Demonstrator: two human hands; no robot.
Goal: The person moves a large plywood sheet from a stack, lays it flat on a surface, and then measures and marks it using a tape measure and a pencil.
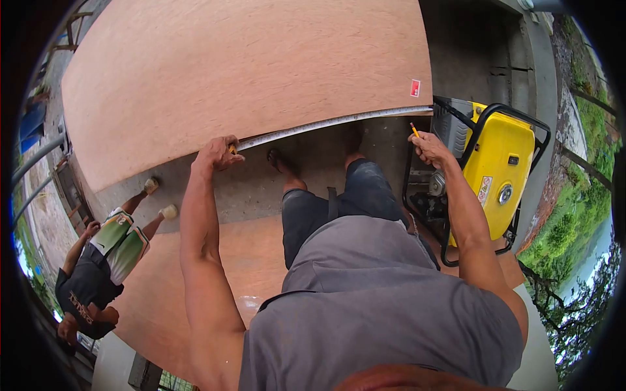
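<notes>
My left hand (220,154) is closed around a tape measure (233,149), whose yellow case shows only in part. Its pale blade (326,122) runs out to the right along the near edge of a large plywood sheet (261,65), as far as the sheet's right corner. In my right hand (430,149) a yellow pencil (415,130) points up, with its tip a little below the blade and apart from it. A small red and white sticker (415,88) lies on the plywood near that corner.
A yellow generator (499,176) in a black tube frame stands right beside my right arm. Another plywood sheet (248,228) lies behind my legs. At the left stands another person (98,267). Beyond the concrete ledge (544,130) at the right, greenery drops away.
</notes>
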